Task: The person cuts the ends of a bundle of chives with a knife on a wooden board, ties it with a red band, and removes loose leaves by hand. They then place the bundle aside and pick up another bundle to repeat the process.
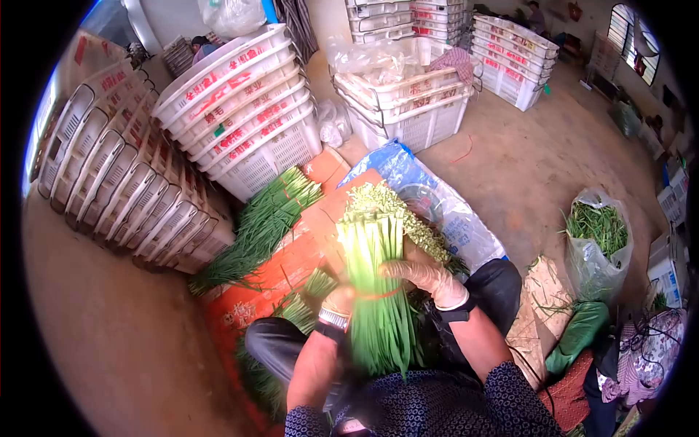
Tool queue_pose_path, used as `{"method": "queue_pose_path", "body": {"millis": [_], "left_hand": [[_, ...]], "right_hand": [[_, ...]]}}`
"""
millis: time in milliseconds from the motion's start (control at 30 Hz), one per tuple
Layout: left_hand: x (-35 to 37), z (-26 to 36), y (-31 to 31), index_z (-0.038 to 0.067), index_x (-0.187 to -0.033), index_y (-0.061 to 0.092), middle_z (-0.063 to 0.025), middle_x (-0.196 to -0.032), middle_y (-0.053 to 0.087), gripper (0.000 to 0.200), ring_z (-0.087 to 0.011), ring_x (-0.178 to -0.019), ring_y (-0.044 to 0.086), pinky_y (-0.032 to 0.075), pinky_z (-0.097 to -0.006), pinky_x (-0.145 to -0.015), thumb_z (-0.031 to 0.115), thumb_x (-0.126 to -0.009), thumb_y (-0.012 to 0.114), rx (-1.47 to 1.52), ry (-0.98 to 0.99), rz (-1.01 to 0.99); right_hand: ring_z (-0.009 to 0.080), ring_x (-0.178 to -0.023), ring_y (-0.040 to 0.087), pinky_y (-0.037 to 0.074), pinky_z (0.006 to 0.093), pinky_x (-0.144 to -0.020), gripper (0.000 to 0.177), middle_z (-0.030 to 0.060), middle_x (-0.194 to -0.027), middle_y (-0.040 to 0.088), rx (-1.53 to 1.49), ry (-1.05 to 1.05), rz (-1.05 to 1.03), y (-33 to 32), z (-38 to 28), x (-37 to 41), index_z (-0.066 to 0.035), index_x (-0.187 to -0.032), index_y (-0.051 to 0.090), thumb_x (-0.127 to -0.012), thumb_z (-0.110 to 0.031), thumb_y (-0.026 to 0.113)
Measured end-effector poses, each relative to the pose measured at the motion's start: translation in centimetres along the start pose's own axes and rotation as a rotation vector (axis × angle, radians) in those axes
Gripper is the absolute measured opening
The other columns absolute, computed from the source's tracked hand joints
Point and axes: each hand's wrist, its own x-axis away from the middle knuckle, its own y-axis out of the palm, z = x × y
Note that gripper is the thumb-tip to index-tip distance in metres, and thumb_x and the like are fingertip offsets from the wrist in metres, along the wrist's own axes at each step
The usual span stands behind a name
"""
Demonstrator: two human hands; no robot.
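Note:
A thick bundle of long green stalks (373, 251) stands upright in front of my body, pale cut ends up and green leaves hanging down. A reddish band circles its middle. My left hand (340, 301), gloved and slightly blurred, is at the bundle's left side at band height; its fingers are mostly hidden. My right hand (426, 280), in a pale glove, wraps the right side, its fingers across the front just above the band. Behind the bundle lie more stalks with pale ends (419, 231).
Green bundles (266, 222) lie on orange card (233, 309) at the left. Stacked white crates (240, 109) stand behind and at the far left. A blue-white sheet (459, 218) is ahead right; a clear bag of greens (598, 231) stands farther right.

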Motion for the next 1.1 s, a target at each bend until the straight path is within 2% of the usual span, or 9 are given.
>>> {"method": "queue_pose_path", "body": {"millis": [233,500,567,633,700,767,800,900,1100], "left_hand": [[-1.3,-3.2,-2.1,0.001,-0.157,0.042,-0.0138,-0.153,0.058,0.1,-0.0337,-0.138,0.057,0.049,-0.0515,-0.116,0.034,-0.078,0.092,0.079,0.167,0.134],[4.7,2.8,5.3,0.001,-0.159,0.04,-0.0125,-0.152,0.055,0.093,-0.0284,-0.133,0.059,0.049,-0.0444,-0.112,0.058,-0.093,0.075,-0.489,0.224,0.128],[6.3,4.2,6.7,-0.002,-0.135,0.063,-0.0083,-0.119,0.073,0.054,-0.0128,-0.099,0.067,0.054,-0.0286,-0.086,0.041,-0.103,0.07,-0.669,0.596,0.357],[9.9,6.2,6.4,-0.002,-0.119,0.066,-0.0146,-0.104,0.077,0.062,-0.0173,-0.087,0.072,0.056,-0.0289,-0.082,0.058,-0.102,0.063,-0.819,0.617,0.441],[12.4,7.6,6.2,-0.005,-0.12,0.068,-0.0197,-0.085,0.077,0.079,-0.0216,-0.059,0.071,0.05,-0.0242,-0.047,0.07,-0.103,0.05,-0.648,0.275,0.146],[12.7,6.1,7.2,-0.005,-0.131,0.066,-0.0264,-0.098,0.077,0.09,-0.0282,-0.07,0.077,0.058,-0.028,-0.056,0.078,-0.098,0.049,-0.418,-0.091,-0.064],[12.2,5.7,9.1,-0.002,-0.152,0.048,-0.0257,-0.127,0.072,0.102,-0.0242,-0.092,0.078,0.063,-0.0326,-0.07,0.081,-0.094,0.056,-0.296,-0.159,-0.104],[11.3,5.0,10.5,0.007,-0.152,0.05,-0.0105,-0.112,0.073,0.091,-0.0216,-0.087,0.071,0.063,-0.0361,-0.076,0.069,-0.09,0.073,0.546,0.028,0.155],[7.8,3.0,5.4,0.003,-0.143,0.059,-0.0189,-0.128,0.073,0.065,-0.032,-0.111,0.073,0.06,-0.0476,-0.098,0.036,-0.091,0.082,0.192,-0.044,0.126]], "right_hand": [[0.0216,-0.142,0.049,0.037,0.0396,-0.121,0.096,0.0073,-0.153,0.053,-0.202,-0.058,0.243,1.4,1.0,0.1,-0.007,-0.163,0.036,-0.085,-0.027,0.089],[0.0096,-0.1,0.063,0.052,0.0289,-0.087,0.034,-0.0005,-0.108,0.069,-0.197,-0.337,0.334,4.4,-1.9,-3.5,-0.006,-0.112,0.068,-0.09,-0.022,0.088],[0.0095,-0.096,0.064,0.053,0.0287,-0.082,0.035,0.0013,-0.107,0.07,-0.15,-0.396,0.315,5.3,-4.3,-4.3,-0.005,-0.112,0.067,-0.09,-0.022,0.088],[0.0107,-0.097,0.066,0.055,0.029,-0.084,0.041,0.0037,-0.107,0.073,-0.153,-0.466,0.288,6.6,-6.5,-4.9,-0.002,-0.117,0.067,-0.089,-0.023,0.089],[0.0191,-0.106,0.069,0.056,0.0343,-0.093,0.069,0.0082,-0.117,0.073,-0.025,-0.492,0.149,7.1,-7.6,-4.8,-0.001,-0.129,0.064,-0.08,-0.036,0.096],[0.0262,-0.116,0.068,0.054,0.0412,-0.101,0.077,0.0124,-0.125,0.072,0.467,-0.657,0.0,6.3,-6.4,-4.1,-0.002,-0.13,0.066,-0.074,-0.043,0.097],[0.029,-0.122,0.067,0.052,0.0446,-0.106,0.079,0.0141,-0.129,0.071,0.703,-0.813,-0.088,6.1,-5.9,-4.0,-0.001,-0.129,0.068,-0.071,-0.048,0.096],[0.0251,-0.129,0.063,0.048,0.0491,-0.112,0.058,0.007,-0.142,0.066,1.032,-0.814,-0.416,7.9,-3.8,-0.4,-0.016,-0.133,0.069,-0.083,-0.043,0.083],[0.0302,-0.147,0.049,0.032,0.0514,-0.126,0.074,0.0093,-0.159,0.052,1.213,-0.361,-0.511,4.8,-2.8,7.5,-0.018,-0.149,0.058,-0.089,-0.056,0.078]]}}
